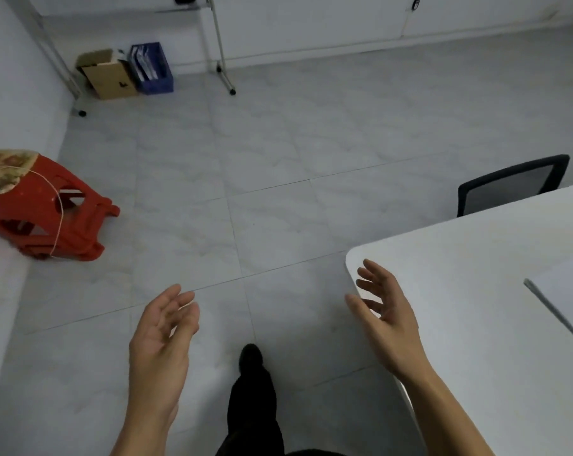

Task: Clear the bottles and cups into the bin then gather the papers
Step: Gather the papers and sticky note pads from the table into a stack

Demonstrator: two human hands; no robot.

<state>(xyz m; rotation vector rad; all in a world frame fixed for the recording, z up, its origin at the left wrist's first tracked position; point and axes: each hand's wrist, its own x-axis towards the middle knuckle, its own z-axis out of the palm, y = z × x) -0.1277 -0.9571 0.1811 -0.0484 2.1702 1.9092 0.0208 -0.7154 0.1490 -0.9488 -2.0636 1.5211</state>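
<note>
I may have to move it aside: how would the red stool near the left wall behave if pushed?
Probably light: the red stool looks like hollow plastic. It would likely slide on the smooth floor tiles. Its tied cushion may shift.

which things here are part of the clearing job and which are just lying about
Job: sheet of paper on the white table; left hand and right hand, both open and empty. No bottles or cups in view.
Lying about: red stool, black chair, cardboard box, blue crate.
</note>
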